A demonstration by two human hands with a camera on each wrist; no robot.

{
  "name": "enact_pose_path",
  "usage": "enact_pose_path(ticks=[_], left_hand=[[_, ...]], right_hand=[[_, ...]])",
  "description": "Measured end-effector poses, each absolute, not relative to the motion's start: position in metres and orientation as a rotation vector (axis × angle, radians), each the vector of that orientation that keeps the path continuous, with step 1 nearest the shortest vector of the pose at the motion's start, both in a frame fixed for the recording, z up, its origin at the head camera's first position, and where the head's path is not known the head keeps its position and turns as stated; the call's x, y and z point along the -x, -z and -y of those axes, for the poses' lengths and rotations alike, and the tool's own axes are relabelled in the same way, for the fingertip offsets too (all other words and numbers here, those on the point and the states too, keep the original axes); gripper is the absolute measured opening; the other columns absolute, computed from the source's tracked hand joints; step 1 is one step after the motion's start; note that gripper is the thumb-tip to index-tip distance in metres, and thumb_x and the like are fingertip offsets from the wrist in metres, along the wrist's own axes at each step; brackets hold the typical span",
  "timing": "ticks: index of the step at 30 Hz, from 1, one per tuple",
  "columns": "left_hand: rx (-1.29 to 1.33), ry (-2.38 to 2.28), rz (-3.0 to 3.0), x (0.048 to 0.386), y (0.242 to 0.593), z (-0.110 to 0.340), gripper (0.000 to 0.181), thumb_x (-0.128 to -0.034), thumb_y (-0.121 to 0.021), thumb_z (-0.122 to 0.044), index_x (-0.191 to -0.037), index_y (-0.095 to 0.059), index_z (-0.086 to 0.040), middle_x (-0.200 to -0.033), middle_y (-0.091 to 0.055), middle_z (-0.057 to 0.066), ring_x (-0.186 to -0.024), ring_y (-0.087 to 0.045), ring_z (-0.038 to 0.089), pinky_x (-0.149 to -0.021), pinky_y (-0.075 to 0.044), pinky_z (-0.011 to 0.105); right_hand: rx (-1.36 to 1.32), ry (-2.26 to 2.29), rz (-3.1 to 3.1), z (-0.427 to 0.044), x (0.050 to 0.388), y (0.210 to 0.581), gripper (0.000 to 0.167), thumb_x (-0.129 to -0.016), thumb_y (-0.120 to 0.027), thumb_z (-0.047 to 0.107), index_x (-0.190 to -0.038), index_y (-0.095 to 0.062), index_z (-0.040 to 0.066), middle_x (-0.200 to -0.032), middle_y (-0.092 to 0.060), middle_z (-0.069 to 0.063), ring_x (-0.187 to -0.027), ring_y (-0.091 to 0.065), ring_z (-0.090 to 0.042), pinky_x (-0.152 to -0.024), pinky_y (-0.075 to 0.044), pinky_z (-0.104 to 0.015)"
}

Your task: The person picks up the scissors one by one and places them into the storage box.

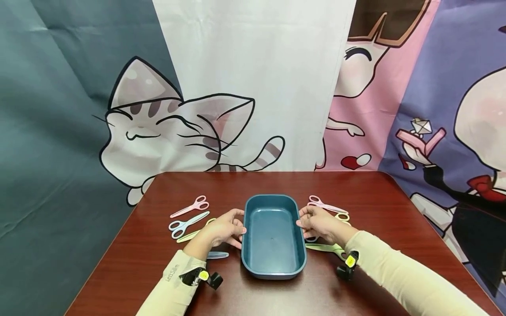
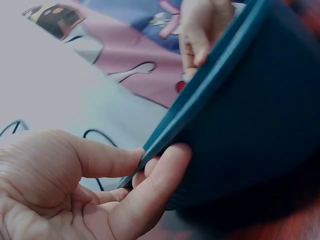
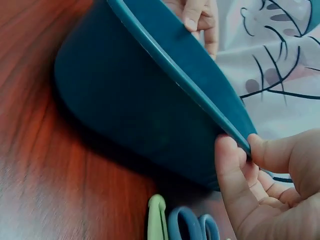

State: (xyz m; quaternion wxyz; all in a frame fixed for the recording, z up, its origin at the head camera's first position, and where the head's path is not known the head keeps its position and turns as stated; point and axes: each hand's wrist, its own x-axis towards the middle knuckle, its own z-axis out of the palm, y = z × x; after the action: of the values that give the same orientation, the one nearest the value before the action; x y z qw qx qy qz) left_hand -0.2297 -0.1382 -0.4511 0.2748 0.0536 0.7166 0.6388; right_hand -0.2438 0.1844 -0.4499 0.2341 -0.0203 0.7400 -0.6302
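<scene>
A teal rectangular container [image 1: 272, 237] with rounded corners stands between the two hands at the middle of the table, nothing inside it. At its left rim, the left hand [image 1: 225, 228] pinches the edge, thumb on top and fingers against the outer wall, as the left wrist view shows too [image 2: 100, 185]. The right hand [image 1: 321, 224] pinches the opposite rim the same way; in the right wrist view its thumb and fingers [image 3: 230, 155] hold the edge. Whether the container's base touches the table cannot be told for certain.
Left of the container lie pink scissors [image 1: 191, 207], blue scissors [image 1: 186, 224], yellow-green scissors [image 1: 187, 237] and a blue pair [image 1: 218, 255] partly under the arm. To the right are pink scissors [image 1: 328, 207], yellow [image 1: 342, 216] and green ones [image 1: 324, 248]. A printed cloth [image 1: 257, 57] hangs behind.
</scene>
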Motion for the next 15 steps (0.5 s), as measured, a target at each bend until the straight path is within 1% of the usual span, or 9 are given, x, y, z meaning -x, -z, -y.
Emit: enact_pose_path(ticks=[8,15], left_hand=[[-0.112,-1.8,-1.914,0.235,0.457,0.148,0.059,-0.0953,-0.056,0.006,-0.148,-0.029,0.0,-0.095,-0.058,0.016,-0.071,-0.06,0.02,-0.06,-0.062,0.04],[-0.078,-1.833,-1.923,0.235,0.463,0.147,0.048,-0.0957,-0.055,0.006,-0.139,-0.033,0.003,-0.093,-0.058,0.014,-0.069,-0.059,0.019,-0.058,-0.061,0.038]], right_hand=[[0.03,1.771,-2.053,-0.173,0.256,0.453,0.03,-0.097,-0.061,0.0,-0.121,-0.047,-0.01,-0.085,-0.057,-0.009,-0.067,-0.056,-0.016,-0.057,-0.056,-0.026],[0.044,1.872,-2.039,-0.171,0.256,0.466,0.034,-0.098,-0.059,0.002,-0.127,-0.046,-0.012,-0.082,-0.057,-0.005,-0.066,-0.056,-0.014,-0.054,-0.054,-0.025]])
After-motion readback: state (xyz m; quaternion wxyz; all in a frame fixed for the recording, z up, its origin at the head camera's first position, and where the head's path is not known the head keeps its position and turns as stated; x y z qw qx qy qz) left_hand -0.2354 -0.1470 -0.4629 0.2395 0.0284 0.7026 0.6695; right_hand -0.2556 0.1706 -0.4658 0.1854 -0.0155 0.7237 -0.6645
